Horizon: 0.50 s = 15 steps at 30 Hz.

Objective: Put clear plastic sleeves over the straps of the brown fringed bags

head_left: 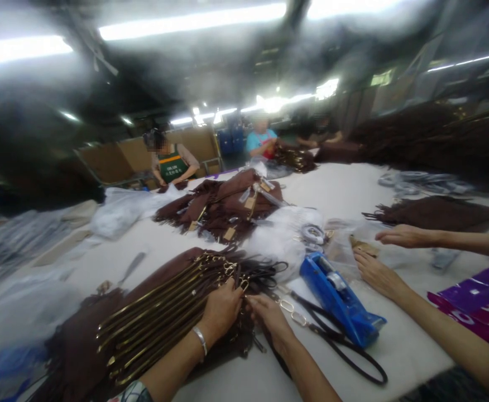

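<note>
A stack of dark brown pouches with gold zippers [156,312] lies in front of me, their black wrist straps and gold clasps bunched at the right end. At that end my left hand [221,312], a silver bangle on its wrist, is closed on a strap with a gold clasp [243,285]. Close beside it, my right hand [272,322] has its fingers bent together at the same straps; what is between them is hidden. A loose black wrist strap [365,363] with gold rings lies on the table to the right.
A blue tape dispenser [339,298] stands right of my hands. A co-worker's hands [380,274] hold a tan piece near clear bags. Brown tagged pouches [228,204] are heaped ahead. White plastic bags [119,209] lie left; people work across the table [332,187].
</note>
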Each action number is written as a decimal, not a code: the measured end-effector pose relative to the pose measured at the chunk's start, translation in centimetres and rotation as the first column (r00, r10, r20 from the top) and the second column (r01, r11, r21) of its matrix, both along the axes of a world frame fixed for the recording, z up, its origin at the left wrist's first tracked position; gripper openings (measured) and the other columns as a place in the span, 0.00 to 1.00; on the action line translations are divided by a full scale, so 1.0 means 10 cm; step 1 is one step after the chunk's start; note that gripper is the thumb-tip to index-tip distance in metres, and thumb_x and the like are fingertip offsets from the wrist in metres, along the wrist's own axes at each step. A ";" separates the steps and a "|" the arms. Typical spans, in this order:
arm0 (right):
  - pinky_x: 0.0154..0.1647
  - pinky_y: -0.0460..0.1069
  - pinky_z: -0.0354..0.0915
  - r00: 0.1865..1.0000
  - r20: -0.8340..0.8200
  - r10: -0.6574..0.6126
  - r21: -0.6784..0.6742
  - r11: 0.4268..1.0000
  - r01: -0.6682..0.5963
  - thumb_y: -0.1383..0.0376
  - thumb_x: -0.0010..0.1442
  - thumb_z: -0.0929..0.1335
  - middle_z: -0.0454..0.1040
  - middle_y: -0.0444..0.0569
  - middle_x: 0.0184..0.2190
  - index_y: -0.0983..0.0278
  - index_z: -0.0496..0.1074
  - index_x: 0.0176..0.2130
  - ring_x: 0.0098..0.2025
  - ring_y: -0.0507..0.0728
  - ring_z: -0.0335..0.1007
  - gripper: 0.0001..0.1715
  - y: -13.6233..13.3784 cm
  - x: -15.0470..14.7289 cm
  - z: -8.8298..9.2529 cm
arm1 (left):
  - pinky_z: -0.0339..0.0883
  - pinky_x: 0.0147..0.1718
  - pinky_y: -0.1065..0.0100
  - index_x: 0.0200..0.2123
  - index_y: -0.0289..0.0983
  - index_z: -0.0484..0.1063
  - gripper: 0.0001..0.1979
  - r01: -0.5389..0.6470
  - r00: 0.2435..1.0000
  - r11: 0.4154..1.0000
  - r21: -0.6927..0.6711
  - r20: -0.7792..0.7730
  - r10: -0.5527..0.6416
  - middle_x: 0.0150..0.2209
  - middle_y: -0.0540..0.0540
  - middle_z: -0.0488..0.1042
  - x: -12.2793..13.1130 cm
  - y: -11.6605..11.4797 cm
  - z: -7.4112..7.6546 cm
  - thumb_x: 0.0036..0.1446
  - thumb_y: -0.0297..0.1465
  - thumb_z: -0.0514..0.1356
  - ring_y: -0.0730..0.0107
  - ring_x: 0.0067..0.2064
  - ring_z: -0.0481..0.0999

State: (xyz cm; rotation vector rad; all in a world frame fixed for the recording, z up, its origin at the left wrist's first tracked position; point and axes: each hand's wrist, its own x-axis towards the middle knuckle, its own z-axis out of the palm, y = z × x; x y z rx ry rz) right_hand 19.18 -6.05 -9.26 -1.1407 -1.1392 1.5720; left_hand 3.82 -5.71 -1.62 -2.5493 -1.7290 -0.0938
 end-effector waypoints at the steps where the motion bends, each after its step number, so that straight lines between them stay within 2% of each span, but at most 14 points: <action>1: 0.21 0.44 0.57 1.000 -0.009 -0.007 0.000 1.000 0.007 0.44 0.55 0.66 0.74 0.46 0.27 0.66 0.73 0.38 0.22 0.50 0.64 0.28 0.00 0.00 -0.02 | 0.66 0.33 0.68 0.41 0.40 0.70 0.09 -0.013 1.000 1.000 0.008 -0.003 0.013 0.42 0.43 0.67 0.01 0.00 -0.02 0.61 0.28 0.52 0.64 0.37 0.72; 3: 0.19 0.43 0.53 0.999 -0.013 -0.030 0.011 0.999 0.030 0.45 0.55 0.66 0.71 0.44 0.24 0.65 0.70 0.34 0.20 0.48 0.60 0.25 0.01 -0.01 -0.06 | 0.66 0.34 0.68 0.39 0.40 0.71 0.08 -0.021 1.000 1.000 0.021 -0.004 0.021 0.41 0.43 0.67 0.03 0.01 -0.04 0.62 0.29 0.52 0.64 0.37 0.72; 5: 0.19 0.43 0.51 0.999 -0.011 -0.049 0.039 0.998 0.049 0.48 0.56 0.66 0.68 0.41 0.22 0.64 0.67 0.34 0.19 0.48 0.57 0.22 -0.01 -0.02 -0.07 | 0.65 0.34 0.69 0.39 0.41 0.71 0.07 -0.006 1.000 0.999 0.033 0.010 0.006 0.41 0.44 0.68 0.02 0.01 -0.04 0.62 0.29 0.53 0.65 0.37 0.72; 9: 0.23 0.43 0.54 0.999 0.001 -0.054 0.107 0.993 0.054 0.54 0.57 0.66 0.67 0.39 0.22 0.64 0.65 0.36 0.22 0.48 0.60 0.15 -0.08 -0.08 0.00 | 0.64 0.32 0.71 0.43 0.47 0.72 0.12 0.081 0.993 0.995 0.061 0.077 -0.086 0.40 0.48 0.70 -0.05 -0.01 -0.08 0.61 0.27 0.54 0.67 0.36 0.73; 12: 0.25 0.43 0.56 0.999 -0.007 -0.052 0.103 0.993 0.052 0.58 0.56 0.67 0.68 0.39 0.22 0.64 0.66 0.35 0.23 0.48 0.61 0.12 -0.05 -0.15 -0.02 | 0.63 0.32 0.72 0.38 0.48 0.74 0.12 0.127 0.987 0.990 0.063 0.092 -0.133 0.37 0.50 0.70 -0.16 0.05 -0.25 0.62 0.28 0.52 0.68 0.34 0.74; 15: 0.22 0.42 0.55 1.000 -0.005 -0.011 -0.069 0.998 0.011 0.60 0.55 0.68 0.67 0.38 0.20 0.65 0.66 0.38 0.19 0.47 0.58 0.13 0.02 -0.12 -0.02 | 0.65 0.32 0.72 0.35 0.49 0.75 0.16 0.150 0.985 0.987 0.063 0.077 -0.155 0.40 0.50 0.72 -0.27 0.17 -0.49 0.60 0.25 0.50 0.67 0.36 0.75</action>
